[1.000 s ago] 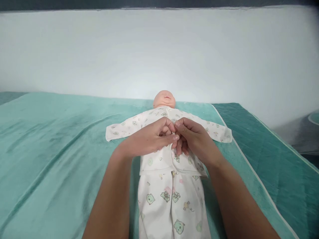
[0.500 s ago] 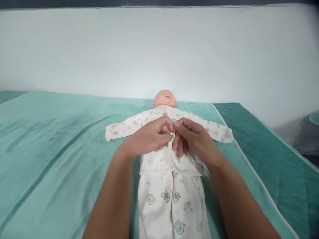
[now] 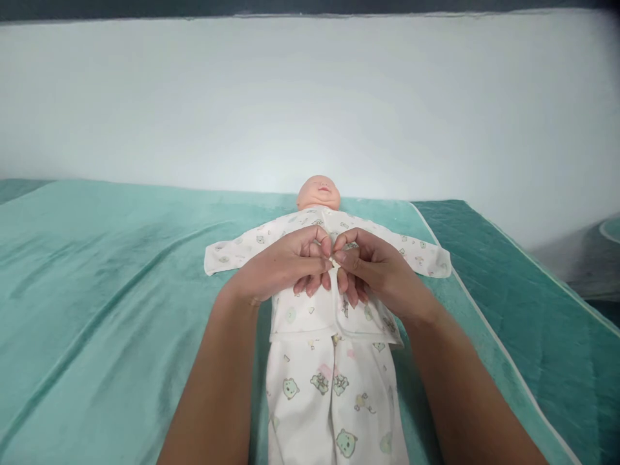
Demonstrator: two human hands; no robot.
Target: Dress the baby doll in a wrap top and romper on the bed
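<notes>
A baby doll (image 3: 318, 192) lies on its back with its head at the far end. It wears a white baby shirt (image 3: 305, 318) printed with small animals, its sleeves spread out to both sides. Matching trousers (image 3: 310, 416) cover the legs nearest me. At the middle of the chest, my left hand (image 3: 285, 259) pinches one front edge of the shirt between thumb and forefinger. My right hand (image 3: 380, 266) pinches the edge opposite, its fingertips almost touching the left ones. The other fingers of both hands hang loosely curled over the cloth. Any fastener between the fingertips is hidden.
A light green blanket (image 3: 106, 290) with some creases lies under the doll. Along the right runs a darker green quilted cover (image 3: 542, 303) with a pale edge. A white wall (image 3: 310, 97) stands behind the doll's head.
The fingertips have shifted slightly at the shirt front; the left thumb now stretches straighter toward the right hand, and its lower fingers have opened a little. The doll stays in place.
</notes>
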